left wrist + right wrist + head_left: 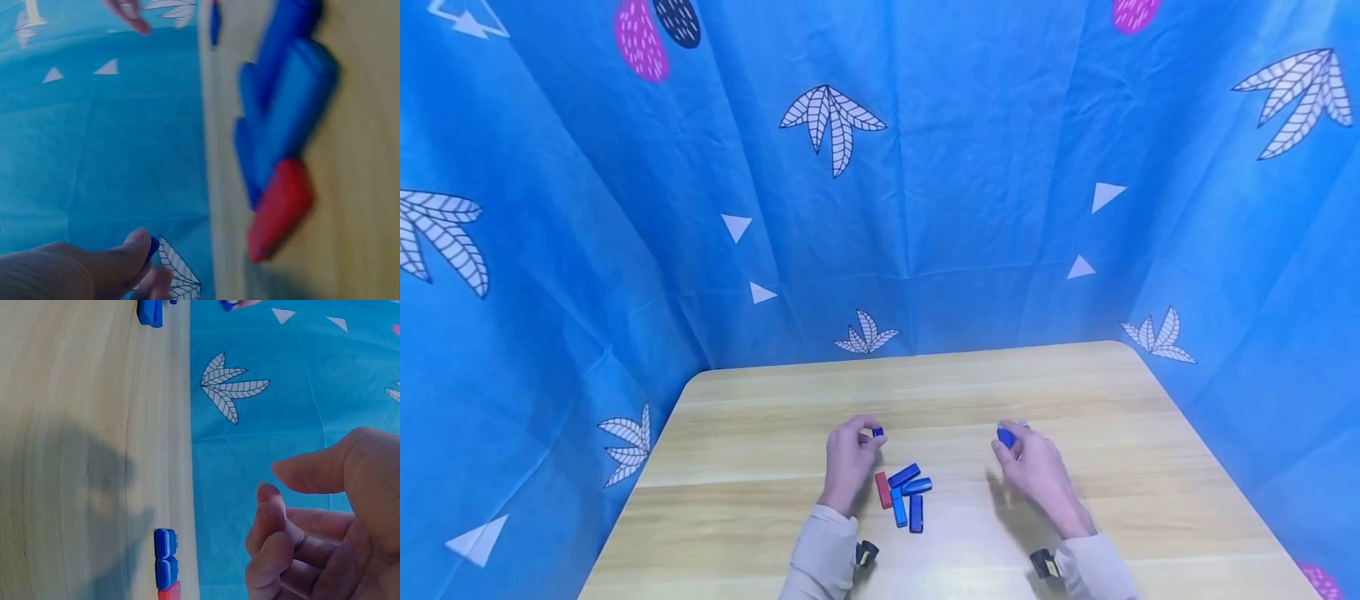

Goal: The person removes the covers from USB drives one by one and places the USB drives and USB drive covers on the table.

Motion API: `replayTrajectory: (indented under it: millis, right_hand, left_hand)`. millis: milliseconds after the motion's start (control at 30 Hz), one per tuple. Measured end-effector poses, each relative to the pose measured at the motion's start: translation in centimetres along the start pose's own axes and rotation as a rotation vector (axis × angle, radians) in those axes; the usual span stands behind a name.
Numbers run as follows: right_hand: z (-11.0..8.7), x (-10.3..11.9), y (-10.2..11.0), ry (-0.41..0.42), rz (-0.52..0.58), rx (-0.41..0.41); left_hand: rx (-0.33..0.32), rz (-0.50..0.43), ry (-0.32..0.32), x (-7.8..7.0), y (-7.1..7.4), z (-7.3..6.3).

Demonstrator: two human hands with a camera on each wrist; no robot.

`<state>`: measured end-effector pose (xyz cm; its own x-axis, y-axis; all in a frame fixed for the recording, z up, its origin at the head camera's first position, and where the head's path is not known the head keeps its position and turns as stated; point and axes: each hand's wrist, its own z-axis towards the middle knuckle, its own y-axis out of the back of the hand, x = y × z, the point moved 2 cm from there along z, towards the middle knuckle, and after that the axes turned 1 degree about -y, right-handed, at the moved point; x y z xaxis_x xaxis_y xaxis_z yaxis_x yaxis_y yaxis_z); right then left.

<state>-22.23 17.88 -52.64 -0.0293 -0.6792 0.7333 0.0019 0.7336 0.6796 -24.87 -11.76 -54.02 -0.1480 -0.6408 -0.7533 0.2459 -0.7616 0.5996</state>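
My left hand [848, 457] pinches a small dark blue block [878, 432] between thumb and fingertips, held off the table. Close by that hand lies a loose cluster: a red block [883, 490], a dark blue block [903, 475], a lighter blue block [899, 507] and other blue ones. On the right, my right hand [1037, 471] hovers with thumb and bent fingers apart; the right wrist view shows nothing between them. Beyond it on the table, two blue blocks [165, 557] and a red block [169, 591] sit in a touching row, partly hidden by the hand in the head view.
A wooden table [760, 408] with rounded far corners carries everything. Blue patterned cloth [970, 167] hangs behind it and along both sides. Small black devices [867, 553] are worn at both wrists.
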Motion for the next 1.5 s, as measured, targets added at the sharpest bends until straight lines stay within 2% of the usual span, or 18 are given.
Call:
replayTrajectory:
  millis: [167, 300, 433, 500, 700, 867, 933, 1033, 1100, 1200, 1500]
  right_hand:
    - [-0.1, 0.2, 0.0, 0.010, -0.001, -0.008]
    - [-0.4, 0.8, 0.2, 0.040, 0.011, -0.017]
    - [-0.8, 1.6, 0.3, 0.093, 0.021, -0.030]
    - [-0.9, 1.9, 0.3, 0.119, 0.021, -0.039]
    - [-1.3, 2.2, 0.3, 0.135, 0.016, -0.044]
    - [-1.4, 2.3, 0.3, 0.139, 0.024, -0.039]
    - [-1.5, 2.4, 0.3, 0.136, 0.029, -0.029]
    - [-1.6, 2.5, 0.3, 0.127, 0.046, -0.015]
    - [-1.7, 2.6, 0.2, 0.129, 0.049, -0.006]
    - [-1.9, 2.7, 0.1, 0.132, 0.048, 0.006]
    - [-2.3, 3.0, -0.3, 0.115, 0.041, 0.046]
  left_hand:
    - [0.047, 0.186, -0.047, 0.8, -1.0, 0.2]
    - [0.095, 0.270, -0.096, 1.5, -1.6, 0.7]
    - [0.124, 0.301, -0.112, 1.9, -1.8, 1.0]
    - [0.142, 0.319, -0.098, 1.9, -1.8, 1.0]
    - [0.175, 0.385, -0.096, 2.1, -1.8, 1.2]
    - [0.166, 0.444, -0.147, 2.1, -1.7, 1.0]
    - [0.183, 0.485, -0.138, 1.8, -1.3, 0.5]
    - [0.251, 0.543, -0.094, 1.4, -0.9, -0.5]
    - [0.306, 0.562, -0.050, 1.2, -0.6, -1.3]
    - [0.351, 0.573, -0.024, 1.1, -0.4, -2.0]
    - [0.410, 0.584, 0.034, 1.4, 0.0, -2.2]
